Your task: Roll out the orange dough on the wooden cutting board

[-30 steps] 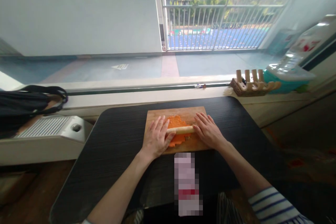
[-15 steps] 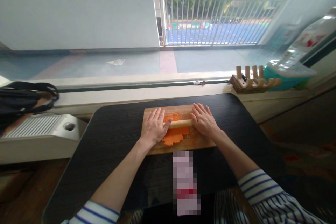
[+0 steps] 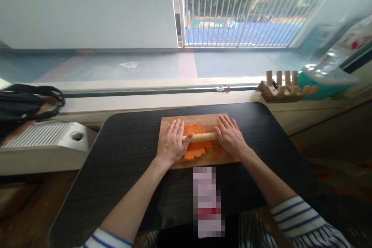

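On the sill off the tabletop's left edge lies a black bag [image 3: 26, 102] above a white ribbed unit [image 3: 43, 139]. On the dark tabletop [image 3: 122, 162], midway along its far edge, sits a wooden board [image 3: 209, 159]. The left hand [image 3: 173, 143] lies flat with its fingers spread wide on the left end of a rolling pin [image 3: 203, 137]. The pin rests across flattened orange dough [image 3: 194, 128] in the board's middle. The right hand [image 3: 231, 137] presses the pin's right end, equally flat and wide. A wooden rack [image 3: 281, 87] stands on the sill beyond the far right corner.
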`<state>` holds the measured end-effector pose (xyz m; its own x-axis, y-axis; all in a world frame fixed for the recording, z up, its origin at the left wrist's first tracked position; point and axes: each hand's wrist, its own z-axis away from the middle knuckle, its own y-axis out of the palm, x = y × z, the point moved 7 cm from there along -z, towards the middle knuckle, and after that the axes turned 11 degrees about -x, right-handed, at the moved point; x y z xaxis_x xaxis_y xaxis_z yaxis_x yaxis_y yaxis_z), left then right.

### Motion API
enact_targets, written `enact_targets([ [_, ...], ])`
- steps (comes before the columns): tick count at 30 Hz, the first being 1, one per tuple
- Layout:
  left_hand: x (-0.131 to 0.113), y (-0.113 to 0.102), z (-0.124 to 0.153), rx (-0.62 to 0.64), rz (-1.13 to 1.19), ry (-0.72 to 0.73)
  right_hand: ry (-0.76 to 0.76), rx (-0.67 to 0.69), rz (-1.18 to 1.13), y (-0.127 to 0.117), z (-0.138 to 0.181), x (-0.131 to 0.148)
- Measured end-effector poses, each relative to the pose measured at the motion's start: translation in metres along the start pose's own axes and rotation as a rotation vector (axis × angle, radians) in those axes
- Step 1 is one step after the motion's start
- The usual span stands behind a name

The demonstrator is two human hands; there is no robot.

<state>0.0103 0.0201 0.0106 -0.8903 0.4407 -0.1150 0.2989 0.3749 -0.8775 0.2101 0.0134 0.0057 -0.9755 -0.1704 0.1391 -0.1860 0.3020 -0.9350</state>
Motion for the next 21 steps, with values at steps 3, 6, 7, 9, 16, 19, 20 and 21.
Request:
enact_targets([
  [3,0.008,0.008,-0.018,0.034,-0.014,-0.053,0.043,0.039,-0.004,0.005,-0.024,-0.003],
  [6,0.011,0.011,-0.024,0.069,-0.020,-0.077,0.052,0.055,-0.020,0.006,-0.031,-0.003],
  [7,0.010,0.011,-0.022,0.070,-0.022,-0.071,0.050,0.050,-0.018,0.005,-0.029,-0.003],
  [9,0.005,0.006,-0.014,0.051,-0.024,-0.048,0.034,0.023,-0.010,0.002,-0.018,-0.001],
  [16,-0.014,-0.014,0.029,-0.042,0.010,0.045,-0.065,-0.080,-0.027,-0.011,0.040,0.008],
  [19,-0.016,-0.016,0.034,-0.049,0.019,0.050,-0.063,-0.087,-0.043,-0.012,0.047,0.008],
  [20,-0.015,-0.015,0.033,-0.048,0.020,0.044,-0.056,-0.080,-0.044,-0.012,0.045,0.007],
  [21,-0.014,-0.014,0.030,-0.046,0.020,0.036,-0.048,-0.070,-0.042,-0.010,0.042,0.006],
])
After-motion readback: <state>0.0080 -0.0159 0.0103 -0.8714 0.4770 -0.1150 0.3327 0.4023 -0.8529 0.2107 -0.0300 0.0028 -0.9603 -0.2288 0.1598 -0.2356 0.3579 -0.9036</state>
